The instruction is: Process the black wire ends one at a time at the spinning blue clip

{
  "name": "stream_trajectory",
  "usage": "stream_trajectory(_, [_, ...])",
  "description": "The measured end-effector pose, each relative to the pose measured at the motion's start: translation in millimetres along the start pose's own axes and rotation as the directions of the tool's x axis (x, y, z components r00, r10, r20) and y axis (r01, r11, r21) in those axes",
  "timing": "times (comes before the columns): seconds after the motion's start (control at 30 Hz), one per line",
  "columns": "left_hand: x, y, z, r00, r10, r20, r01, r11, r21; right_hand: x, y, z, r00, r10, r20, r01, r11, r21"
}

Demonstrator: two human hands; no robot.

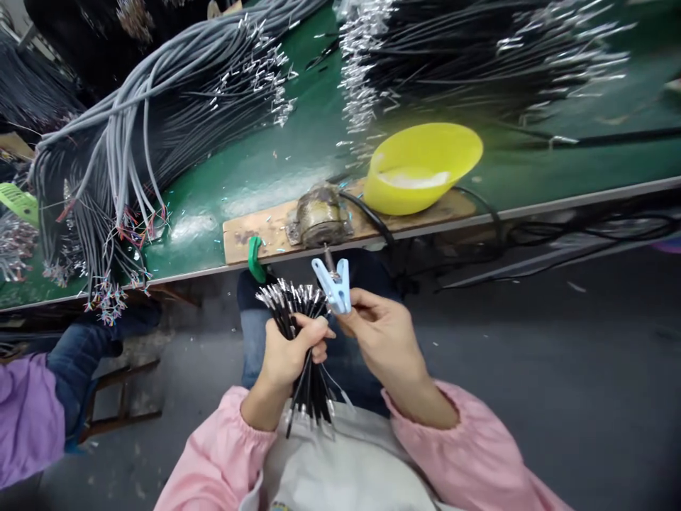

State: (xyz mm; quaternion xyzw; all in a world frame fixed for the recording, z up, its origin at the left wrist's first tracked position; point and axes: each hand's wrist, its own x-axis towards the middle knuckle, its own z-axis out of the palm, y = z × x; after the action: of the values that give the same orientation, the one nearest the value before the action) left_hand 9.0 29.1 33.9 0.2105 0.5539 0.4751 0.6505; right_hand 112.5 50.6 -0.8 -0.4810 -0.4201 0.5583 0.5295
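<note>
Head view, far left: another person's purple sleeve (29, 411) and jeans-clad leg (77, 362) beside a wooden stool (123, 397).
Lime-green tag (20, 204): at the left edge, above bare-ended wires.
Grey cables (125, 117): heaped across the green table (199, 213), their stripped, coloured ends drooping over its near edge.
Wooden board (239, 241): lying along that edge, with a green hook-shaped piece (255, 259) at its front.
Left hand (290, 351): wrapped round the bundle of black wires, fingers curled in and thumb laid across the front.
Bundle of black wires (313, 394): in the left hand above the person's lap, silvery tips fanned out at the top and more showing below; one thin pale wire strays to the right.
Motor (322, 213): on the board, wrapped in something clear, its shaft pointing towards the person.
Blue clothes peg (338, 289): at the shaft, just right of the wire tips.
Right hand (386, 337): thumb and forefinger drawn close at the peg's lower end; whether they pinch it or a wire, I cannot tell.
Yellow bowl (394, 199): right of the motor, on the board, white inside.
Black leads (452, 64): piled behind the bowl, silvery ends at both sides.
</note>
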Motion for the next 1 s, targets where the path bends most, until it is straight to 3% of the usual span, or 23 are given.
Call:
stream_trajectory(0.07, [-1,-2,2,0.996,0.074,-0.047,-0.073,0.997,0.028,-4,-2,5,0.98,-0.163,-0.118,0.143,0.977,-0.157])
stream_trajectory(0.13, [-3,-3,4,0.985,0.146,-0.087,-0.142,0.988,0.056,-8,-6,8,0.916,-0.36,-0.176,0.291,0.899,-0.328])
stream_trajectory(0.23, [-6,-5,4,0.968,0.217,-0.123,-0.207,0.974,0.09,-14,-8,6,0.871,-0.483,-0.085,0.423,0.827,-0.371])
stream_trajectory(0.33, [-8,-9,0,0.952,0.277,-0.13,-0.26,0.956,0.133,-14,-8,-2,0.905,-0.426,0.013,0.412,0.867,-0.278])
stream_trajectory(0.5, [-12,-13,-3,0.938,0.321,-0.133,-0.286,0.931,0.228,-10,-10,-15,0.965,-0.263,0.025,0.263,0.952,-0.154])
stream_trajectory(0.63, [-17,-12,0,0.922,0.316,-0.225,-0.262,0.935,0.239,-10,-14,-15,0.963,-0.2,0.181,0.222,0.969,-0.108])
stream_trajectory(0.77, [-20,-10,2,0.929,0.329,-0.17,-0.286,0.929,0.234,-11,-14,-13,0.959,-0.089,0.27,0.098,0.995,-0.019])
stream_trajectory(0.87, [-21,-7,2,0.932,0.336,-0.14,-0.292,0.919,0.264,-10,-12,-14,0.968,-0.042,0.249,0.041,0.999,0.011])
stream_trajectory(1.0, [-23,-4,0,0.936,0.323,-0.142,-0.266,0.909,0.32,-9,-10,-17,0.98,-0.062,0.19,0.062,0.998,0.008])
